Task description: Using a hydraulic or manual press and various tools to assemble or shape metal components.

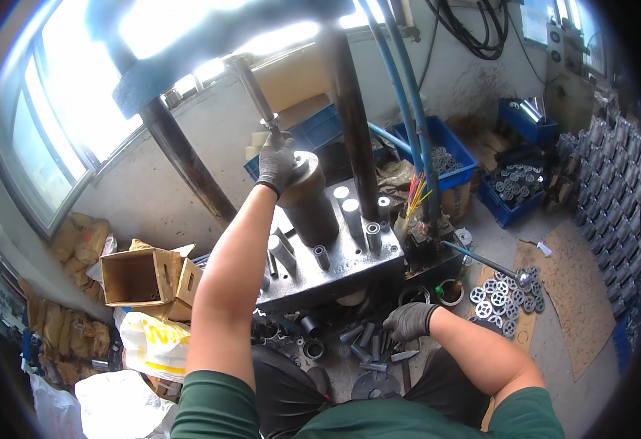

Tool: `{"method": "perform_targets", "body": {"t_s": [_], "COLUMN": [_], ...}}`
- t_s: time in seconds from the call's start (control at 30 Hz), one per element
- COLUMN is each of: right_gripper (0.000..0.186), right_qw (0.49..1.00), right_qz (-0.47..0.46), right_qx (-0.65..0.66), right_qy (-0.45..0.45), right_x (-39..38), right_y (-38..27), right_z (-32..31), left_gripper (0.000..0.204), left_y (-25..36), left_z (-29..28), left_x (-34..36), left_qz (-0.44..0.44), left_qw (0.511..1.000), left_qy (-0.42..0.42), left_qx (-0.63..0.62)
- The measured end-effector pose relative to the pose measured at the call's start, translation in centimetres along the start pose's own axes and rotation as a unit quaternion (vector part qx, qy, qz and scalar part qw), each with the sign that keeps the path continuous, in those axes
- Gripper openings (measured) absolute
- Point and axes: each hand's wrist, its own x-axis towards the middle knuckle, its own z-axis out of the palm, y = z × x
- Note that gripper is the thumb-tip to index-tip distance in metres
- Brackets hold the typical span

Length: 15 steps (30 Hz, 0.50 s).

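My left hand (276, 159), in a grey glove, reaches up under the press ram (251, 84). Its fingers are closed round a small part beneath the ram's tip, mostly hidden by the glove. Just beside it stands a thick metal cylinder (309, 201) on the steel press table (298, 280). Low in front, my right hand (410, 322), also gloved, hangs over a heap of short dark metal tubes (368, 340). Its fingers are curled together, and what they hold, if anything, is hidden. A hammer (406, 362) lies near that hand.
Several upright metal pins and tubes (352, 216) stand on the press table. Spoked metal discs (507, 296) lie on cardboard at the right, under a long lever (481, 261). Blue bins (507, 208) and stacked metal parts (609, 197) stand beyond. Wooden boxes (141, 278) are at the left.
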Motion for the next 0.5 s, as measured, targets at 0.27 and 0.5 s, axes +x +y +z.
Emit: {"method": "perform_targets", "body": {"t_s": [0.27,0.5], "right_gripper": [0.038,0.037], "right_qw": [0.996,0.981], "right_qz": [-0.027,-0.115], "right_qx": [-0.037,-0.029], "right_qy": [0.081,0.153], "right_x": [-2.3,-5.3], "right_y": [-1.6,-3.1], "right_z": [0.9,-0.2], "left_gripper": [0.017,0.036], "left_y": [-0.5,-0.9], "left_z": [0.3,-0.1], "left_x": [-0.7,-0.2], "left_qz": [0.074,0.059], "left_qw": [0.992,0.987], "left_qy": [0.063,0.092], "left_qx": [0.08,0.12]}}
